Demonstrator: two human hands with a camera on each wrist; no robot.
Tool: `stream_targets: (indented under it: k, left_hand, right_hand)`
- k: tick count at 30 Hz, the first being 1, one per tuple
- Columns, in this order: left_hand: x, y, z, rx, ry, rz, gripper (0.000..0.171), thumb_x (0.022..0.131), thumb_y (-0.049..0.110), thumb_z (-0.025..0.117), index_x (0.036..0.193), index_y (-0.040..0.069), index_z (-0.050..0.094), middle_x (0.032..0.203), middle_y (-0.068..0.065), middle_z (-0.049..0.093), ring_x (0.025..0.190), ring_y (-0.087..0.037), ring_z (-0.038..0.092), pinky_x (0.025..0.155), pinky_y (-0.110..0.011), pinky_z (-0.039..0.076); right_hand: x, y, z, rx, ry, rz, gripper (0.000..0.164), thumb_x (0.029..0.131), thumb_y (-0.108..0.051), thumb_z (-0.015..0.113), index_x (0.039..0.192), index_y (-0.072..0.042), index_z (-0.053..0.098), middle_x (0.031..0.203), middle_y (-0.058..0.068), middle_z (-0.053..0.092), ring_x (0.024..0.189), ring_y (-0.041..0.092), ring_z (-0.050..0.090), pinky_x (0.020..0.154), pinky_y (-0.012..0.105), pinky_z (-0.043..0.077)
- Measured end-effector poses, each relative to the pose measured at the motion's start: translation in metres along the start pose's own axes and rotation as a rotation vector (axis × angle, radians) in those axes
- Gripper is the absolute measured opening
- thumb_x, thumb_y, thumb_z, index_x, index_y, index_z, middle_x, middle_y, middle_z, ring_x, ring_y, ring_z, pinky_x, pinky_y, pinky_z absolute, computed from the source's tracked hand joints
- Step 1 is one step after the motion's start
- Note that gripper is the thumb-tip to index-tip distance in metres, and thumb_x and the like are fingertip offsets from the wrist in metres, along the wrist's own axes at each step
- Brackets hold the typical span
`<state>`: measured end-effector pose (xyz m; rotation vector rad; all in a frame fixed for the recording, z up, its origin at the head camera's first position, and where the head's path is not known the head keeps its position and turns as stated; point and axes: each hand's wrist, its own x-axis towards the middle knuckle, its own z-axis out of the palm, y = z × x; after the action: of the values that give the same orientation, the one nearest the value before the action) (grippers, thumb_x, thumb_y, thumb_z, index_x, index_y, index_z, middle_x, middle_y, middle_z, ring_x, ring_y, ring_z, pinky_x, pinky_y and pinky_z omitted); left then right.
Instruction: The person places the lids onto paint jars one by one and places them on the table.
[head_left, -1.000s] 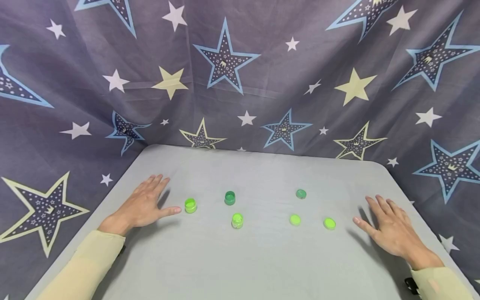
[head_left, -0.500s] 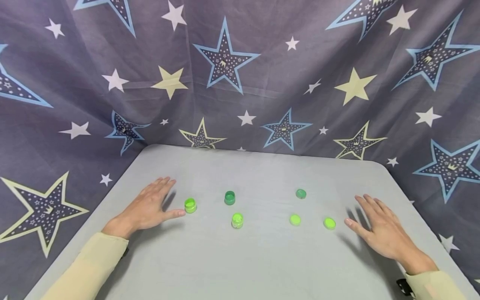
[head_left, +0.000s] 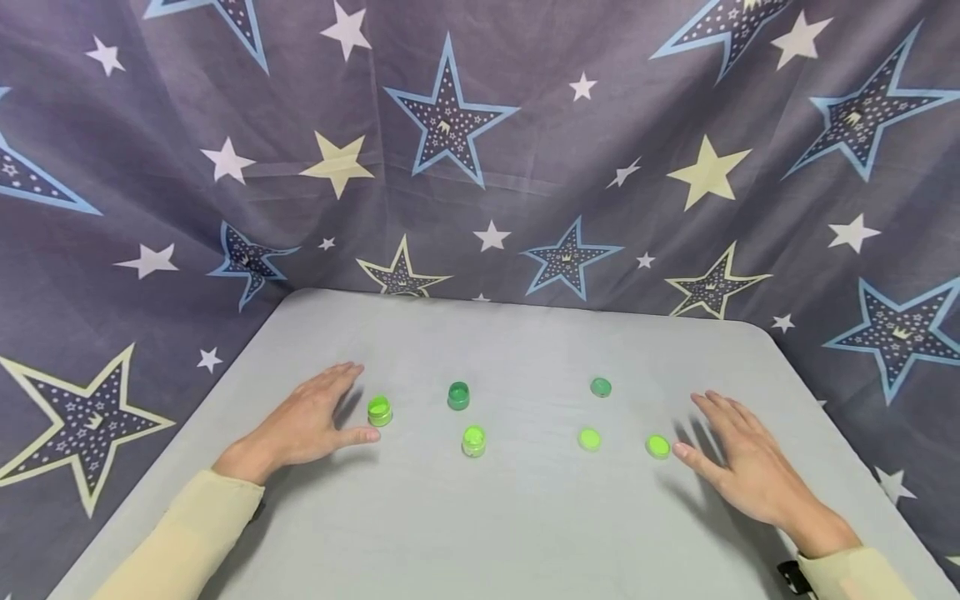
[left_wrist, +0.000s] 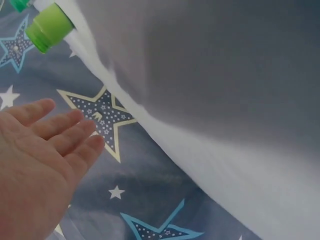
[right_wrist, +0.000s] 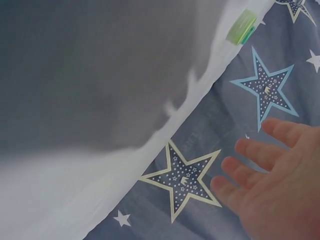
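My left hand (head_left: 307, 423), fingers extended and thumb apart, hovers beside an open lime-green jar (head_left: 379, 412) without holding it. The same jar shows at the upper left of the left wrist view (left_wrist: 49, 29). To its right stand a dark green jar (head_left: 458, 397) and, nearer me, another lime-green jar (head_left: 473, 443); both look uncapped. Over the table's right side is my right hand (head_left: 753, 471), its thumb tip close to a lime-green lid (head_left: 657, 447). Further left lie a second lime-green lid (head_left: 589, 439) and a dark green lid (head_left: 601, 387). Neither hand grips anything.
The pale grey table (head_left: 525, 525) has rounded far corners. Dark cloth (head_left: 525, 167) printed with stars hangs behind it and along both sides. Jars sit on the left half, lids on the right half.
Both hands have drifted inward: the left one rightward toward the nearest jar, the right one leftward toward the nearest lid. Jars and lids have stayed in place.
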<state>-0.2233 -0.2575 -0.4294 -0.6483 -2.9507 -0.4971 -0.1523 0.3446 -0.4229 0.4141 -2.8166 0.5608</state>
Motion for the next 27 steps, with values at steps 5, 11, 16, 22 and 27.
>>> stream_targets:
  k: [5, 11, 16, 22, 27]
  left_hand:
    - [-0.002, 0.004, 0.000, -0.039, 0.021, 0.009, 0.116, 0.079, 0.077, 0.068, 0.155, -0.004, 0.035, 0.157, -0.027, 0.038, 0.144, -0.047, 0.035, 0.117, -0.062, 0.026]
    - [-0.001, 0.006, 0.002, -0.090, 0.034, 0.015, 0.112, 0.078, 0.072, 0.074, 0.153, -0.003, 0.039, 0.154, -0.025, 0.045, 0.142, -0.046, 0.040, 0.115, -0.061, 0.030]
    - [0.001, 0.006, 0.006, -0.152, 0.024, 0.018, 0.103, 0.078, 0.058, 0.083, 0.150, -0.004, 0.043, 0.149, -0.025, 0.049, 0.137, -0.045, 0.046, 0.113, -0.060, 0.035]
    - [0.004, 0.007, 0.008, -0.202, 0.031, 0.021, 0.094, 0.079, 0.047, 0.087, 0.146, -0.006, 0.047, 0.141, -0.024, 0.056, 0.126, -0.042, 0.057, 0.106, -0.059, 0.043]
    - [0.007, 0.008, 0.009, -0.221, 0.040, 0.002, 0.085, 0.080, 0.040, 0.088, 0.142, -0.005, 0.052, 0.134, -0.022, 0.061, 0.118, -0.040, 0.060, 0.099, -0.058, 0.048]
  right_hand:
    - [0.000, -0.007, 0.002, 0.024, -0.001, -0.006, 0.078, 0.097, -0.046, 0.067, 0.157, -0.007, 0.037, 0.158, 0.028, 0.035, 0.143, 0.056, 0.026, 0.111, 0.073, 0.019]
    - [0.000, -0.017, 0.006, 0.052, 0.016, -0.030, 0.078, 0.094, -0.044, 0.072, 0.156, -0.009, 0.040, 0.158, 0.024, 0.038, 0.143, 0.052, 0.030, 0.106, 0.075, 0.025]
    - [-0.001, -0.025, 0.010, 0.069, 0.026, -0.043, 0.077, 0.092, -0.045, 0.074, 0.154, -0.010, 0.044, 0.156, 0.022, 0.041, 0.141, 0.049, 0.034, 0.103, 0.073, 0.031]
    - [0.000, -0.032, 0.011, 0.077, 0.044, -0.052, 0.075, 0.091, -0.044, 0.076, 0.153, -0.012, 0.046, 0.155, 0.019, 0.043, 0.141, 0.047, 0.037, 0.102, 0.071, 0.034]
    - [0.000, -0.038, 0.012, 0.085, 0.056, -0.044, 0.073, 0.091, -0.044, 0.076, 0.151, -0.013, 0.048, 0.154, 0.017, 0.046, 0.140, 0.043, 0.040, 0.101, 0.068, 0.037]
